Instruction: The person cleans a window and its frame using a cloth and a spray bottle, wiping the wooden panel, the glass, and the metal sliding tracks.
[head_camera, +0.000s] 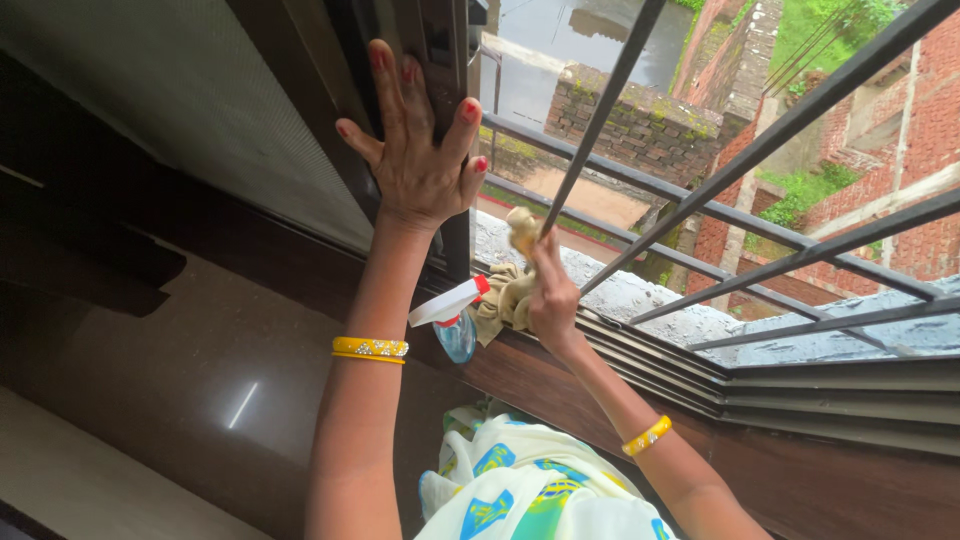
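Cloth (505, 290), a soft, crumpled yellowish-tan rag, is bunched in the right hand (550, 295), whose fingers are closed around it, pressing its upper end against a dark metal grille bar (590, 130). Just left of that hand a clear spray bottle (452, 318) with a white and red nozzle rests on the brown window sill (600, 390). The left hand (415, 150), above it, lies flat with fingers spread on the dark window frame (445, 50), holding nothing.

Beige cloth (505, 290), black grille bars (600, 110), yellow bangles (370, 348).
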